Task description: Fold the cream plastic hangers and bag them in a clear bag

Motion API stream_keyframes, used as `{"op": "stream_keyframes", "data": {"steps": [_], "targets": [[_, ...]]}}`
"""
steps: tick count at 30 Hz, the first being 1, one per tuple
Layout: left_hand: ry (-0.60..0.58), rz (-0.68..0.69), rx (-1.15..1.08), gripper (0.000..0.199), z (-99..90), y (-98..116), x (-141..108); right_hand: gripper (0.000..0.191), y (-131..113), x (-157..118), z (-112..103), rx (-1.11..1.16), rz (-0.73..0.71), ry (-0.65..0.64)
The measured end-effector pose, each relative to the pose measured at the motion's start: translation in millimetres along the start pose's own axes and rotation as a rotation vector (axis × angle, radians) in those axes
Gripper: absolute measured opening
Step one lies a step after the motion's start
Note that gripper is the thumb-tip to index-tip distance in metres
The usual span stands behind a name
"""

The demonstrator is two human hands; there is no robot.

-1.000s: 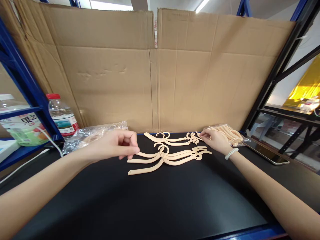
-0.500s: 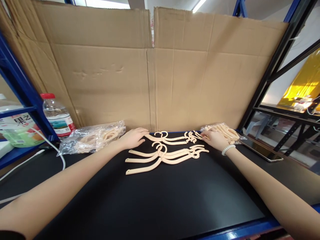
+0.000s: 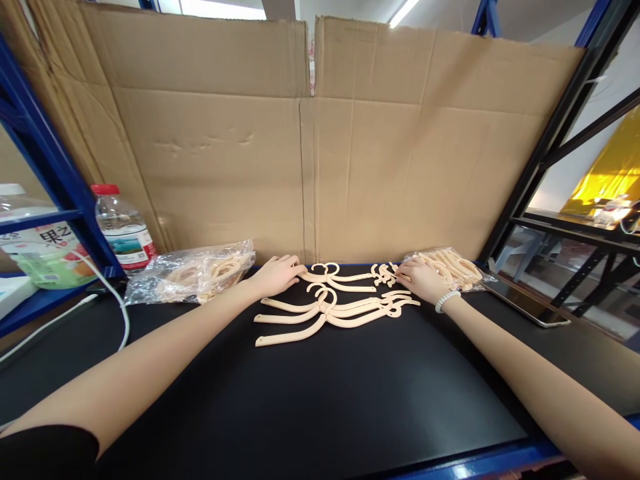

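Several pale beige clothes hangers lie flat in a layered group on the black table, hooks toward the back. Behind them more hanger pieces lie in a second row. My left hand is at the left end of that back row, its fingers closed around a hanger's arm tip. At the row's right end, my right hand has its fingers bunched over small curved beige pieces; its fingertips partly hide what they touch. A beaded bracelet circles the right wrist.
Clear plastic bags of beige parts lie left and right. A phone rests at the far right. A red-capped bottle and a white cable are at left. A cardboard wall closes off the back.
My right hand has moved a little left, closer to the small curved pieces. My left hand has shifted slightly right along the back row. The front hangers lie as before.
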State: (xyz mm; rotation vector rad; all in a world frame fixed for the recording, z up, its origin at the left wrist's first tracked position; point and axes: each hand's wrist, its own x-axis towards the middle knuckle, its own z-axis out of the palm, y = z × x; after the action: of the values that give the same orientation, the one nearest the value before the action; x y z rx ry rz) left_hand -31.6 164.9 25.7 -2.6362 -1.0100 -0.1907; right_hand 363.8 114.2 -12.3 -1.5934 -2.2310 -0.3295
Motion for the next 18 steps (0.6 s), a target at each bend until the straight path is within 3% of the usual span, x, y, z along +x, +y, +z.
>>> {"op": "stream_keyframes", "data": {"steps": [8,18], "targets": [[0.012,0.025,-0.028,0.009,0.5,6,10,0.017,0,4,4,-0.044,-0.004,-0.022],[0.072,-0.025,-0.152,0.01,-8.0,-1,13,0.019,-4,8,0,0.124,0.106,0.115]]}}
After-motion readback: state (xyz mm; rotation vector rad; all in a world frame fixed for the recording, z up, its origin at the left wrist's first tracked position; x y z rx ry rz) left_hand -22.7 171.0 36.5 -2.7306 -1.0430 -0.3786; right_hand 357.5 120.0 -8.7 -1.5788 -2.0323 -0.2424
